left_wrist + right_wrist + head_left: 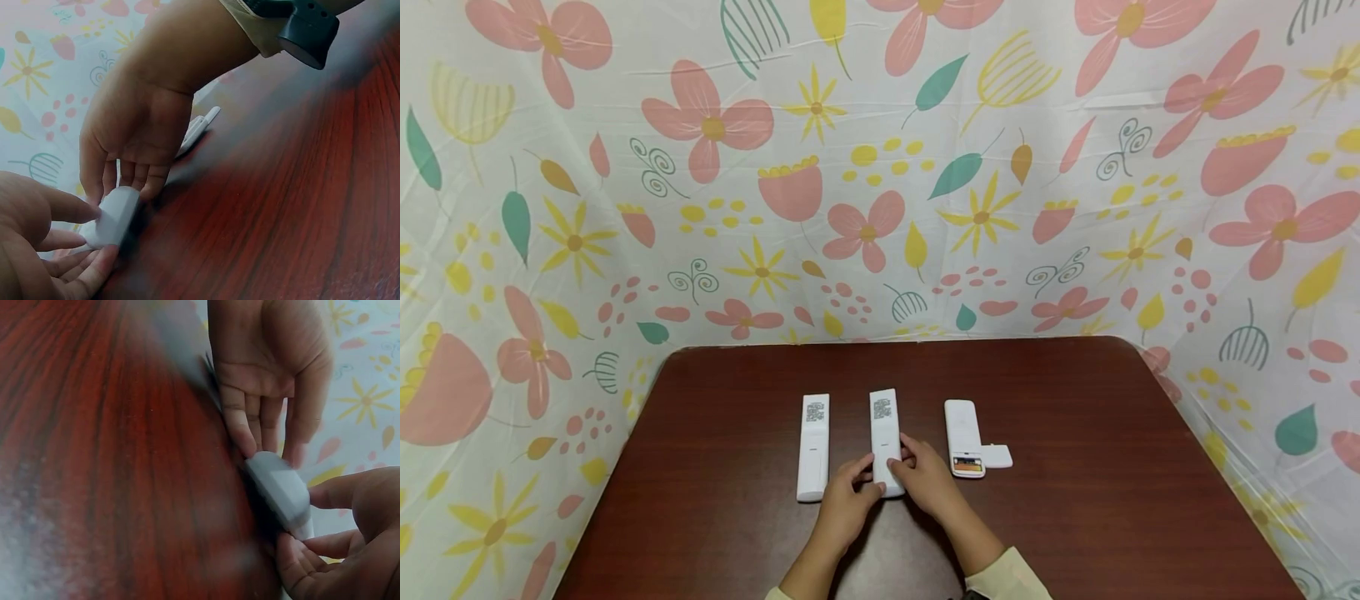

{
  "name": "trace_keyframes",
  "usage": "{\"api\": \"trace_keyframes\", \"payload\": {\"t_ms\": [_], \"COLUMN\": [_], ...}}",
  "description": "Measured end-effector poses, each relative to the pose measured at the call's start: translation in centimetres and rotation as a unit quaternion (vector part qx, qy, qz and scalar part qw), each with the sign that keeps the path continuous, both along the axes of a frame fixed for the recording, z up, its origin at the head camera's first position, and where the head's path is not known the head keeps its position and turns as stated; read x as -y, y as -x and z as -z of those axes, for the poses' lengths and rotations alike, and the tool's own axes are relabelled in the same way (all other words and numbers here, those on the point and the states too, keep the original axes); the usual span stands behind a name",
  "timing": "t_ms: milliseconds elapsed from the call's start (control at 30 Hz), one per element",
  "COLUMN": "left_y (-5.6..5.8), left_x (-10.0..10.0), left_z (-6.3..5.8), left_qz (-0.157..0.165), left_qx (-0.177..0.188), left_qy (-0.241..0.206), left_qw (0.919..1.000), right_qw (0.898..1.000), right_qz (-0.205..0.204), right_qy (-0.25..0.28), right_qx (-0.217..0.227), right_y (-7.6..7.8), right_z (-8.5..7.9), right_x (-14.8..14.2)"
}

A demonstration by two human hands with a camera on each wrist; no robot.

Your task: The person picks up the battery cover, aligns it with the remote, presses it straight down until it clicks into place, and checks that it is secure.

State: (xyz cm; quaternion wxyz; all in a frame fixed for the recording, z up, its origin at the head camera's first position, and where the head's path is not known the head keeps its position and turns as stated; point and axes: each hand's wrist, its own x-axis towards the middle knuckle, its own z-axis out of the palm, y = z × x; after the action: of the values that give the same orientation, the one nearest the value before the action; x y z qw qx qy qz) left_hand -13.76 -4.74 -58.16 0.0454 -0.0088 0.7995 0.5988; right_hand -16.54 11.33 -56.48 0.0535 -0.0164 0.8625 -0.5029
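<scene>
- Middle remote (pixel 884 421), white, is in the middle of a row of three on the dark reddish-brown surface (pixel 715 450). Its long sides run near to far, its back faces up, and a printed label (pixel 884 407) shows at the far end. Whether its near end touches the surface, I cannot tell.
- Far left to far right, behind the surface, hangs a white cloth (pixel 865 108) printed with pink, yellow and green flowers and leaves.
- Left remote (pixel 812 454), also white, lies label side up, roughly parallel to the middle remote and well apart from it.
- Left grip (pixel 844 504) is just right of the left remote's near end. Its thumb and fingers pinch the middle remote at the near left corner.
- Right grip (pixel 928 479) comes from the near right and pinches the same remote along its right side, thumb on the back. A pale sleeve (pixel 1009 577) covers that forearm.
- Right remote (pixel 961 425), white and shorter, lies farther right with its battery compartment uncovered at the near end, batteries (pixel 967 467) showing inside.
- Rightmost, a small white cover (pixel 997 456) lies against the right remote's near right side.
</scene>
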Motion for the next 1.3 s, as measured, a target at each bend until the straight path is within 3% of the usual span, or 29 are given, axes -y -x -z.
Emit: {"api": "trace_keyframes", "payload": {"t_ms": [667, 1300], "left_y": [-0.29, -0.4], "left_x": [-0.21, -0.33], "left_z": [0.21, 0.25], "left_qz": [-0.008, 0.006], "left_qx": [-0.016, -0.017], "left_qy": [0.007, -0.025], "left_qw": [0.9998, 0.9995], "right_qw": [0.995, 0.996], "right_qz": [-0.007, 0.003], "right_qy": [-0.087, -0.084], "right_qx": [-0.039, -0.04], "right_y": [-0.17, -0.28], "right_z": [-0.46, 0.12], "right_x": [0.37, 0.16]}}
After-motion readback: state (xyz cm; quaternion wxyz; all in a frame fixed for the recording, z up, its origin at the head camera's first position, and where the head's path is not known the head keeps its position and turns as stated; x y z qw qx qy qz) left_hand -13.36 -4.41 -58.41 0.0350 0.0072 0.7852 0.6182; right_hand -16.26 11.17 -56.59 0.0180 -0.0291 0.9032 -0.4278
